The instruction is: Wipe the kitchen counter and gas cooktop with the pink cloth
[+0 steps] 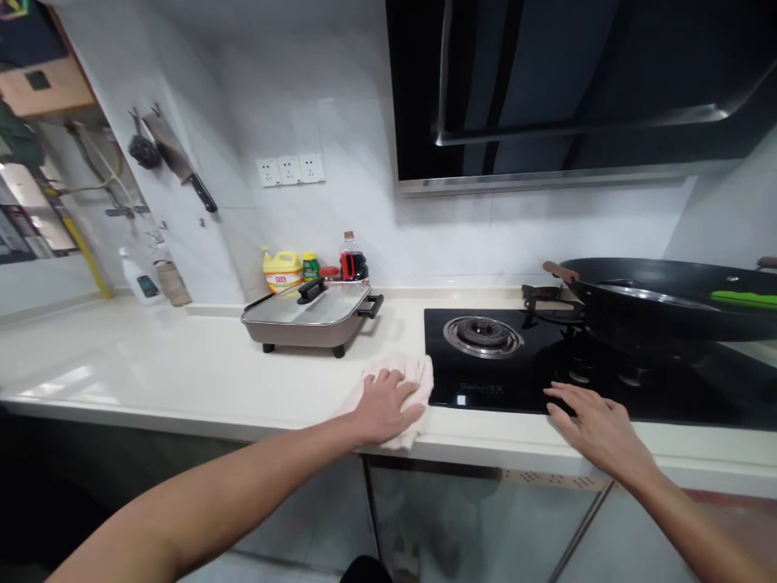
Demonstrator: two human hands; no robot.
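Spanning the scene, a white counter (182, 372) is seen, with black glass hob (486, 389) inset; its front lettering is unreadable. A wok (668, 304) and lidded electric pan (312, 320) are noted. A pale cloth (413, 376) is pressed flat beside the hob by the left hand (385, 405), fingers slightly spread. The right hand (598, 429) is laid on the hob edge, fingers splayed, holding nothing. Yellow jug (282, 271): label illegible.

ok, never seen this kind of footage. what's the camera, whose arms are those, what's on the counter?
There is no machine here: a person wears one camera on the head, looking forward and down, so the two bare arms are their own. The left hand presses flat on a pale pink cloth on the white countertop, beside the black glass gas hob. The right hand lies open on the hob's front edge and holds nothing. A black wok sits on the right burner. Further back stand a grey electric skillet with a glass lid and several bottles against the wall.
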